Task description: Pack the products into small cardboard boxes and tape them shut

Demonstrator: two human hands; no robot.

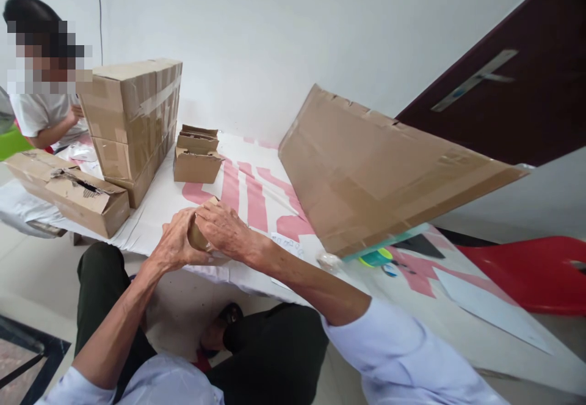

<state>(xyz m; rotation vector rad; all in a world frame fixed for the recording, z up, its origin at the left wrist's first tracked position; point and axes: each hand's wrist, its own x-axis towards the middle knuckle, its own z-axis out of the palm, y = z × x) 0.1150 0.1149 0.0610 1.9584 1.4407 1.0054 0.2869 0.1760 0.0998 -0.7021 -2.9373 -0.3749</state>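
Observation:
At the table's near edge, a small brown cardboard box is held between my two hands. My left hand wraps round its left side, thumb toward me. Across its top and right side lies my right hand, fingers bent over the upper edge. Most of the box is covered by my hands, so its flaps and contents are hidden. Just beyond stands another small cardboard box with its flaps raised.
Stacked taped cartons rise at the left, with a long torn-topped box before them. A large cardboard sheet leans at the right, near a green tape roll and a red chair. A person sits at the far left.

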